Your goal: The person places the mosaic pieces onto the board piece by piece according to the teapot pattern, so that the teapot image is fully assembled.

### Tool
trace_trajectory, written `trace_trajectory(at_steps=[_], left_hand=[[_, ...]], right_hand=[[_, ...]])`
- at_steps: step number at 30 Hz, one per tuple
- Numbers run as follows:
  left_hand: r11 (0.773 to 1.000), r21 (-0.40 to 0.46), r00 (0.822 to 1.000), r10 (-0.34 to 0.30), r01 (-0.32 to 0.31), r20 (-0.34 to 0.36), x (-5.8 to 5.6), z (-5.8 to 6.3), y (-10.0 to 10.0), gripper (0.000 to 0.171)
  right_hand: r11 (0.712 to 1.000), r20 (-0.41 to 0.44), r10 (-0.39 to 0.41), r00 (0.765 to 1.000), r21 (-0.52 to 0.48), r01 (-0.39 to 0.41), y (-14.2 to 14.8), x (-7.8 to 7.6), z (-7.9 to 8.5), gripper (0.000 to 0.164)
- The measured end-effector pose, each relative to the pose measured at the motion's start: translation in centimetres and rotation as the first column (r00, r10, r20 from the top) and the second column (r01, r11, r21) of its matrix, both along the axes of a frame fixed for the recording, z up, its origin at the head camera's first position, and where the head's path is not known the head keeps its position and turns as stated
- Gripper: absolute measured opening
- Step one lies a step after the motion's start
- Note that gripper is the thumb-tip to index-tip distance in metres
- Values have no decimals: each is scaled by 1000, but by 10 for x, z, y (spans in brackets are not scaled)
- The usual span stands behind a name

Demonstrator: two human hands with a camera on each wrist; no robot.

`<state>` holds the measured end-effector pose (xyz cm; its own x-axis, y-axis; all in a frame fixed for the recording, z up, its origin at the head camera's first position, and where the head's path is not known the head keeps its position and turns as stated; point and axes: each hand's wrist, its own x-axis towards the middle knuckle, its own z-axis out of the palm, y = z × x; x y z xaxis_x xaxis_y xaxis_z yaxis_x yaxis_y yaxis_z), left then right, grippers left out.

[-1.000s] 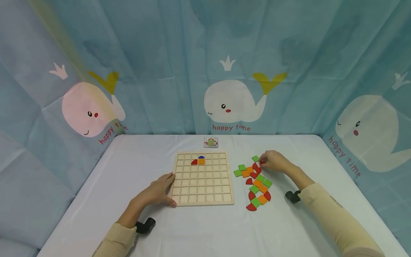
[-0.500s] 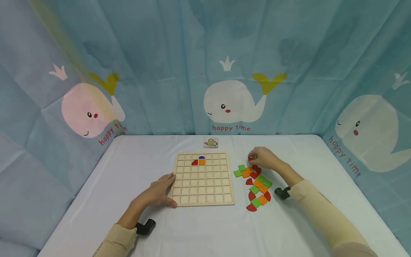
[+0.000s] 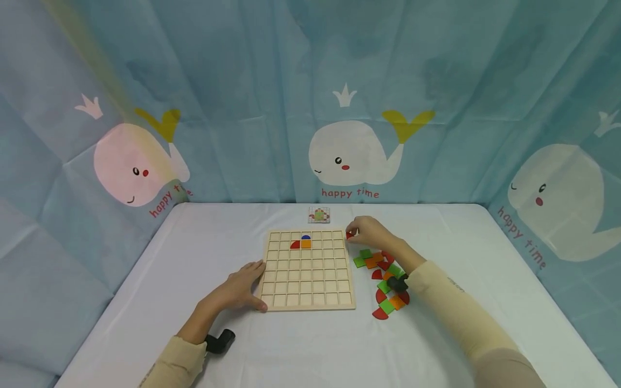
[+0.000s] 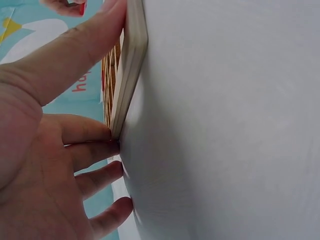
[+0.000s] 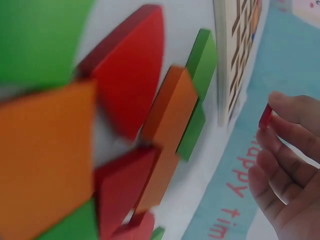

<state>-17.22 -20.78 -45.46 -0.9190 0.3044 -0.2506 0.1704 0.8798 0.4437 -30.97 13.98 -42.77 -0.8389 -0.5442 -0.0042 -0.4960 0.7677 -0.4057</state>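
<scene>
A wooden grid board (image 3: 310, 274) lies in front of me in the head view. On it sit a red quarter-circle tile (image 3: 295, 245), an orange square tile (image 3: 306, 244) and a blue half-circle tile (image 3: 305, 237). My left hand (image 3: 237, 288) rests at the board's left side, thumb by the near corner; in the left wrist view its fingers reach out straight against the board's edge (image 4: 131, 65). Just off the board's far right corner, my right hand (image 3: 372, 231) pinches a red tile (image 5: 266, 116) between thumb and fingertips, seen edge-on in the right wrist view.
Loose green, orange and red tiles lie to the right of the board, such as a green square tile (image 3: 386, 306) and a red quarter-circle tile (image 3: 380, 313). My right forearm and its black wrist camera (image 3: 398, 283) hang over several. A pattern card (image 3: 318, 215) lies behind the board.
My right hand has carried the red tile leftward from the loose tiles to the board's far right corner. The left hand has stayed at the board's edge.
</scene>
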Motion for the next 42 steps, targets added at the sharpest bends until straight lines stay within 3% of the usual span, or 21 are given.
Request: trace_trajectory(at_steps=[8, 42], left_hand=[[1000, 16, 1000, 1, -1, 8, 0, 1, -1, 112], [1000, 13, 1000, -6, 7, -28, 2, -3, -1, 112]], right_hand=[[999, -24, 50, 998, 1, -50, -20, -6, -1, 24], [995, 14, 96, 995, 23, -96, -79, -15, -14, 22]])
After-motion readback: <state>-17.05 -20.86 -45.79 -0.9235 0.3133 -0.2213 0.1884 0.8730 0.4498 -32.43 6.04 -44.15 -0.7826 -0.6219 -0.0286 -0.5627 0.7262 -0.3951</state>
